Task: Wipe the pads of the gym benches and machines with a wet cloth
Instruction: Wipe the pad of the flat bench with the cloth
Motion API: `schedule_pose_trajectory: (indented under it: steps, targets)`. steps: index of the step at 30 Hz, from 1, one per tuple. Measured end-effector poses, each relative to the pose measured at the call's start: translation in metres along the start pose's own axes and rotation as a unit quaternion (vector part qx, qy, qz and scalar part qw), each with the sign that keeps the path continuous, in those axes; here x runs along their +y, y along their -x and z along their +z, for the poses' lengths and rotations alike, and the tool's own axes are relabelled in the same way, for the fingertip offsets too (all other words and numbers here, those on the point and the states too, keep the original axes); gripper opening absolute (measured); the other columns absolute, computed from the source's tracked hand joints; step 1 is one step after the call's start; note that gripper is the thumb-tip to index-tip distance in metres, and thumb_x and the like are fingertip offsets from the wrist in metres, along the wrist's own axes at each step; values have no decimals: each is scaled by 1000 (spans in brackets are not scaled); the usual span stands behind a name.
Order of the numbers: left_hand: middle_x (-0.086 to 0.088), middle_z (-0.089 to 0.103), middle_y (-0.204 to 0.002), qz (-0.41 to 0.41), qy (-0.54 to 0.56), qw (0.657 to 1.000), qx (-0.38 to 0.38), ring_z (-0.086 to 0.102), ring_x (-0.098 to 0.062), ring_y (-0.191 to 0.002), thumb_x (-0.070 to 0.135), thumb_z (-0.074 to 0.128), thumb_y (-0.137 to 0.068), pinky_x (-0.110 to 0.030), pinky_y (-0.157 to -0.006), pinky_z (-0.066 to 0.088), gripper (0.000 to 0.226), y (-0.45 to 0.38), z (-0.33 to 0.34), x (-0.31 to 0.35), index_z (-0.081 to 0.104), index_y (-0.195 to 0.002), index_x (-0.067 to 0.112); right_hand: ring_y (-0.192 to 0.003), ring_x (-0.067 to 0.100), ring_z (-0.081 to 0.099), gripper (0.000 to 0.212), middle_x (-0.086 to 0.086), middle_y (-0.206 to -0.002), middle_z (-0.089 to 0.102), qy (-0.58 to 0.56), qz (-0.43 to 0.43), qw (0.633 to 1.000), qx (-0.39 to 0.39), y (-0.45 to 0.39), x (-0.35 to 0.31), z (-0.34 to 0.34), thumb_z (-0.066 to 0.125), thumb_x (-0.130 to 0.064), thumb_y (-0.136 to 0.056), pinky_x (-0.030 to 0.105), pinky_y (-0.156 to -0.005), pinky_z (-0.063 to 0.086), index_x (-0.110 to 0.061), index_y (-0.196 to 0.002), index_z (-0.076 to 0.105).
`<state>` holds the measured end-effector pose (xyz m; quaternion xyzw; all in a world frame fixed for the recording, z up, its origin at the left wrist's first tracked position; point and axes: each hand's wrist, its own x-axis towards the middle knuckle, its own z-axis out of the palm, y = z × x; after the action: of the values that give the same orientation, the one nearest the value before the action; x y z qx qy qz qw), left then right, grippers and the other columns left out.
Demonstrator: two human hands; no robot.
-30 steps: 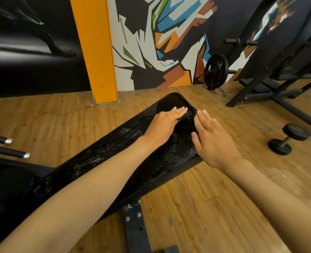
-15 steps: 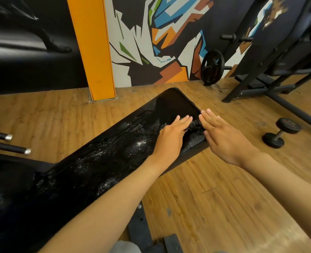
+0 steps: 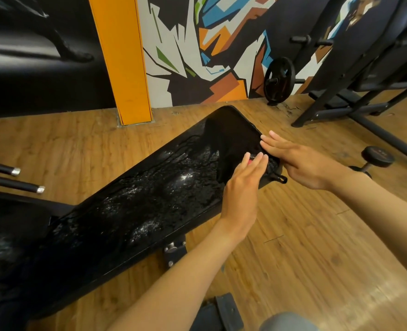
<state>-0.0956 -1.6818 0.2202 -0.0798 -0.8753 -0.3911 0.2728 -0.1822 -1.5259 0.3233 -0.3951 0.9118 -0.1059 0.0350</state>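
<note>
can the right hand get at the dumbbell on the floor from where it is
Probably yes. The right hand lies flat with straight fingers at the bench pad's edge by the cloth, holding nothing. The dumbbell sits on bare floor to its right, nothing between, though it would mean reaching down.

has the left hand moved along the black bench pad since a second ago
Yes. The left hand slid from mid-width to the pad's near right edge, toward the wooden floor.
</note>
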Motion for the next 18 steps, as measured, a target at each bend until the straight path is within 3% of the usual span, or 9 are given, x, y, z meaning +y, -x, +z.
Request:
schedule_pose_trajectory:
  steps: [5, 8, 12, 18]
  targets:
    - [10, 35, -163, -44, -49, 998, 6, 18, -9, -156, -14, 59, -93, -27, -122, 32, 80, 50, -23, -27, 35, -159, 25, -157, 9, 1, 64, -2, -168, 21, 51, -20, 997, 62, 1, -11, 18, 46, 1, -100, 27, -125, 0, -16, -160, 29]
    - [8, 39, -161, -82, -39, 995, 30, 20, -10, -155, -7, 58, -98, -33, -121, 36, 69, 49, -20, -20, 39, -157, 22, -157, 15, 2, 61, 3, -168, 21, 63, -23, 995, 71, -4, -21, 34, 45, -2, -100, 35, -128, 0, -13, -158, 32]
    - [0, 41, -161, -70, -30, 997, 25, 22, -18, -155, -4, 55, -102, -42, -117, 43, 61, 7, -5, -9, 40, -157, 16, -157, 16, 4, 64, 8, -167, 23, 44, -7, 996, 74, -15, -24, 35, 45, 0, -96, 40, -129, 3, -9, -158, 32]
    - [7, 40, -161, -59, -82, 995, 24, 24, -9, -153, -2, 62, -98, -23, -117, 37, 69, 67, -31, -32, 38, -158, 22, -157, 21, 10, 58, 9, -166, 27, 99, -1, 990, 98, -28, -27, 40, 43, -8, -100, 39, -128, 4, -8, -157, 33]
